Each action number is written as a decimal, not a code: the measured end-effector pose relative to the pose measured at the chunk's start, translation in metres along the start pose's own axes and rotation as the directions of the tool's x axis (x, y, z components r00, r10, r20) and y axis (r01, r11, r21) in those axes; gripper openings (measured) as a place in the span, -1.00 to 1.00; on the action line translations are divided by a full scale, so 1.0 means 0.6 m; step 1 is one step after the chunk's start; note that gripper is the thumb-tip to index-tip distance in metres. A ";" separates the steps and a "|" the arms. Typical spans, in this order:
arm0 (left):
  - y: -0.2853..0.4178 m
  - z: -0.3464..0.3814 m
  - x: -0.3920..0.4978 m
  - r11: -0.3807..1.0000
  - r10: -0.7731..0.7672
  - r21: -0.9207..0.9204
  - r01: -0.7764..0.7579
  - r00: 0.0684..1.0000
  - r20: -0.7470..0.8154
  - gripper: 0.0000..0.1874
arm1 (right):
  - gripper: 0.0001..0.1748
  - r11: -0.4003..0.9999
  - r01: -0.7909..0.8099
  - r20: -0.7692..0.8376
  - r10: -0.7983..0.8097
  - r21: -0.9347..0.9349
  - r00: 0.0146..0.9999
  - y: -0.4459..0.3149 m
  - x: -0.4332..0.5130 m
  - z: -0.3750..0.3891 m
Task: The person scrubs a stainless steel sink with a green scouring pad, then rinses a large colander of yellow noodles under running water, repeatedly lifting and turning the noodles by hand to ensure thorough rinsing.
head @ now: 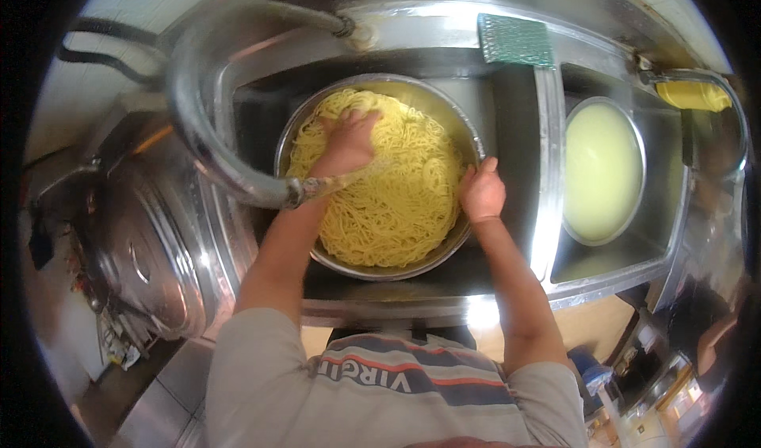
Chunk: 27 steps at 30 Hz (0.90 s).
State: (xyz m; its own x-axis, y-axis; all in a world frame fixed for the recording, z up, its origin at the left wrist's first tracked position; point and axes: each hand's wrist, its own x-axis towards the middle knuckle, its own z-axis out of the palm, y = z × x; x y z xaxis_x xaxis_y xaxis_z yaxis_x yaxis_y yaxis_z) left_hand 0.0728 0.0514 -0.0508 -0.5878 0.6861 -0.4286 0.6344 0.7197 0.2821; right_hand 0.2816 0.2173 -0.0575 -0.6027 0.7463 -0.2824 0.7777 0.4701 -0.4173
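Observation:
A large round stainless-steel bowl (pixel 466 117) stands in the sink basin, heaped with thin yellow noodles (pixel 392 210). My left hand (pixel 351 142) lies on the noodles at the bowl's far left, fingers apart and their tips partly sunk among the strands. On the right side, my right hand (pixel 483 192) grips the bowl's rim with the thumb along the edge. A thick curved tap spout (pixel 199 127) arches in from the left, its mouth over my left forearm. From it a stream of water (pixel 351 177) runs onto the noodles.
A second basin (pixel 630 263) at right holds a bowl of pale yellowish liquid (pixel 600 174). A green scouring pad (pixel 516 40) rests on the divider's far end. Another tap (pixel 692 76) is beside a yellow object (pixel 695 95). A large lidded metal pot (pixel 142 257) stands left. Part of another person's arm (pixel 713 341) shows far right.

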 end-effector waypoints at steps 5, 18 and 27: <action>0.213 -0.012 0.071 0.998 -0.052 0.053 0.028 0.850 0.523 -0.29 | -0.70 0.997 0.008 0.008 -0.008 -0.071 1.000 0.015 0.011 0.002; 0.074 -0.043 -0.173 0.994 0.108 -0.014 -0.108 0.994 -0.033 -0.75 | -0.13 0.772 0.395 -0.332 -0.591 -0.499 0.735 -0.097 0.194 -0.177; 0.125 -0.047 -0.243 0.620 -0.119 -0.782 -0.064 0.978 -0.174 -0.46 | -0.55 0.868 0.338 -0.130 -0.312 0.363 0.941 0.000 0.207 -0.261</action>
State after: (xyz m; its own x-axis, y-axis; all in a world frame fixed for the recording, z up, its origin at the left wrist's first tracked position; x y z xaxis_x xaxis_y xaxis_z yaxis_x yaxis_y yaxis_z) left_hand 0.1920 0.0083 0.0569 -0.7373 0.6039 -0.3030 0.0384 0.4853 0.8735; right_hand 0.2346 0.3841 0.0425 -0.7866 0.6170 -0.0232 0.4067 0.4894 -0.7714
